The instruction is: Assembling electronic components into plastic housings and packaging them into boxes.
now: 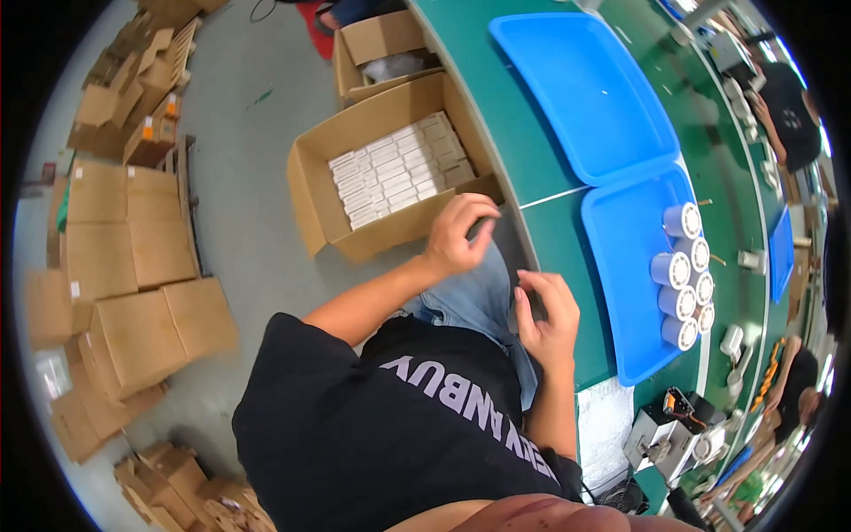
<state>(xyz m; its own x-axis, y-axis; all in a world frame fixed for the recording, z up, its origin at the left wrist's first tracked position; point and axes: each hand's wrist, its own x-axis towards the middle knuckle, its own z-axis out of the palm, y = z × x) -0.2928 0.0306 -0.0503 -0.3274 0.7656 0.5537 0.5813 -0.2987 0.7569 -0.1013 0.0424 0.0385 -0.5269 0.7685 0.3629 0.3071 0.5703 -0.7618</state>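
My left hand (456,236) is raised over my lap, beside the near flap of an open cardboard box (312,177). Its fingers curl loosely with the thumb apart, and nothing shows in them. Small white boxes (394,173) stand packed in rows inside that carton. My right hand (551,321) hovers by the edge of the green worktable (532,160); its fingers are bent, thumb apart, with no object visible between them. To its right lies a blue tray (612,293) with several white cylindrical parts (678,270) grouped at its far side.
Another blue tray (589,93) lies farther along the table. A second open carton (381,49) stands behind the first. Stacked cardboard boxes (133,230) line the left side of the floor. A small machine (660,439) sits at the lower right. Co-workers (789,115) are across the table.
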